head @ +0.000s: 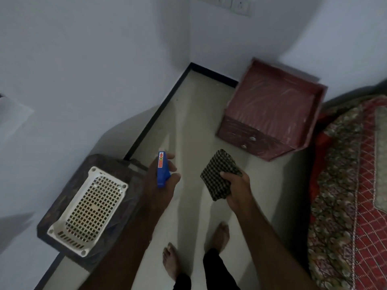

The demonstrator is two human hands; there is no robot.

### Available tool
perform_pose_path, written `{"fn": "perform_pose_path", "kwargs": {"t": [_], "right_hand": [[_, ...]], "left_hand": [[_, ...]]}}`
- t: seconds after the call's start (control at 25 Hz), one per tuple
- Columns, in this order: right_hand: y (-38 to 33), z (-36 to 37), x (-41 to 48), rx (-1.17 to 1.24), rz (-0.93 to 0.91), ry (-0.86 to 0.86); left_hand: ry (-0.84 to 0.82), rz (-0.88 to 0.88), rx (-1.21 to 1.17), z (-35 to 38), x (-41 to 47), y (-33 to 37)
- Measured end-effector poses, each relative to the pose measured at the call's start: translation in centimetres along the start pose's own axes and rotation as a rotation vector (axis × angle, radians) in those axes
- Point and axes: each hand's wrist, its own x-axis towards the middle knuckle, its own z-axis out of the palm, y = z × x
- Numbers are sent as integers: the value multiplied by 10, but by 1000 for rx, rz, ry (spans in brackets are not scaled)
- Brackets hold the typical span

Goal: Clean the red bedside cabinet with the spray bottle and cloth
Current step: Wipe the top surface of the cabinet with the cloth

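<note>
1. Head view: a person stands barefoot on a pale floor [199, 126] in the corner of a dim room, both arms held out in front.
2. The left hand [162, 185] grips a blue spray bottle [163, 171], fingers curled round its front and its nozzle end pointing away from the person.
3. A strip label on top of the bottle carries an orange-red arrow. The small mark above the arrow is too blurred to read, and no brand name can be made out.
4. The right hand [237, 190] holds a folded dark checked cloth [217, 176], thumb on top and fingers wrapped underneath.
5. The red bedside cabinet [272, 109] stands on the floor ahead of the hands and well apart from them. Its back is against the far wall and its right side is just beside the bed [345, 195].
6. The cabinet's top has a raised rim and is streaked with pale marks. Two round metal knobs [253, 138] show on its front.
7. At left, a white perforated basket [88, 210] lies upside down on a dark patterned desk [63, 195] set against the wall.
8. The bed wears a red cover with a gold pattern.
9. Wall sockets [240, 5] sit high on the far wall, and a black skirting runs along its base.
</note>
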Motion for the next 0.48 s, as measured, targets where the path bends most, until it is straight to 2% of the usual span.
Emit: {"fn": "perform_pose_path", "kwargs": {"t": [0.24,0.48], "right_hand": [[-63,-58,23,98,-61,146],[-99,-103,41,112,-93,222]], "left_hand": [[-133,35,-73,85,32,37],[-190,58,-24,154,46,50]]}}
